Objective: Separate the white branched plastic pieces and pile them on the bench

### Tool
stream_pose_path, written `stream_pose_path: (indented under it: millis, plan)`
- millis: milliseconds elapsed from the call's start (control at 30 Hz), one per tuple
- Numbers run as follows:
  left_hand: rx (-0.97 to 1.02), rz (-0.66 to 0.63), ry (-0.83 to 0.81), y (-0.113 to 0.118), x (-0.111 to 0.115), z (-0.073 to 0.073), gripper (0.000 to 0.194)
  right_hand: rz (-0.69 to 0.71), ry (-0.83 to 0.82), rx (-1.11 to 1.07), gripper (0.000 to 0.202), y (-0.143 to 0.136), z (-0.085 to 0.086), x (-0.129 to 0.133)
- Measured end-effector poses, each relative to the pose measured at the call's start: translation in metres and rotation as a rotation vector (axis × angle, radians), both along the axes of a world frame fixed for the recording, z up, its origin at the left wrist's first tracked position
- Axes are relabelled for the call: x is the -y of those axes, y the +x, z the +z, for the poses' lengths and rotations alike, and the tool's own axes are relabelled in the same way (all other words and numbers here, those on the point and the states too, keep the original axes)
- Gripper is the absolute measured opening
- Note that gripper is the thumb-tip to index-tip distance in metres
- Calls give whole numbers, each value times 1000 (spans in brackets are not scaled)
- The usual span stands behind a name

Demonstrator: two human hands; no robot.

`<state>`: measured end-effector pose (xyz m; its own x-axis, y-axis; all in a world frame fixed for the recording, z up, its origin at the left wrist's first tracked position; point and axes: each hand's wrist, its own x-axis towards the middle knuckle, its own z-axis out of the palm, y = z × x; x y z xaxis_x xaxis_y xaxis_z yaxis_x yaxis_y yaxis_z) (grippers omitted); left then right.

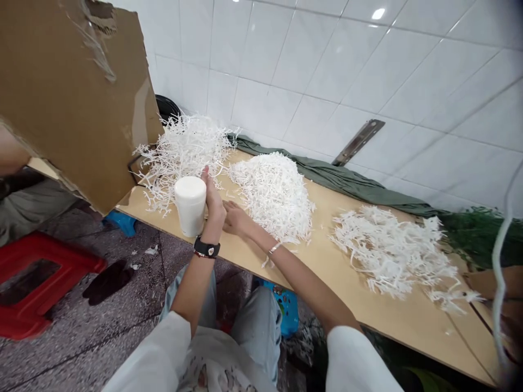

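A white lidded cup or jar [190,209] stands near the front edge of the wooden table [327,261]. My left hand [213,204], with a black wristband, is upright against its right side, thumb up, fingers mostly hidden behind. Just right of it, my right hand [237,218] rests low by the tabletop, its fingertips close to my left hand; its fingers are partly hidden. A heap of short white pieces [275,193] lies beyond my right hand. Behind the cup is a tangled pile of white branching strands [192,144]. More white strands [394,250] lie at the right.
A large cardboard sheet [81,103] stands at the left. Green cloth [347,182] runs along the tiled wall, below a metal bracket [359,142]. Green foliage [482,234] and a white cable [497,261] are at the right. A red stool [44,277] stands on the floor.
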<state>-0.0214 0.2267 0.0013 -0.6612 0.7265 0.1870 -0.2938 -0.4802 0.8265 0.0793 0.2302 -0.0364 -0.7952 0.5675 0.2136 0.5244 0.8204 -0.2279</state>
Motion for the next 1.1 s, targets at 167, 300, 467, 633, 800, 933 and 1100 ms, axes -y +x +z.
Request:
stream_pose_path:
  millis: [167,300,467,633,800,933,1100]
  plan:
    - [-98,-59,-40,10,12,21,45,-70,-71,32,58,-52,-11,-46]
    - [-130,-121,-92,11,12,19,50,-153,-112,11,58,-27,-17,-66]
    - [-145,-28,-174,11,13,0,49,-204,-149,-103,59,31,-11,-56]
    - [-394,-74,-219,23,29,-32,57,-316,-106,-345,70,75,21,-27]
    - [-802,-42,-288,36,50,-73,44,-290,-77,-333,48,103,31,1]
    - [-1012,-88,-279,42,63,-91,39,-203,-40,-201,26,95,9,18]
    - [-1147,-46,-311,38,67,-95,39,-246,58,-74,32,67,-7,16]
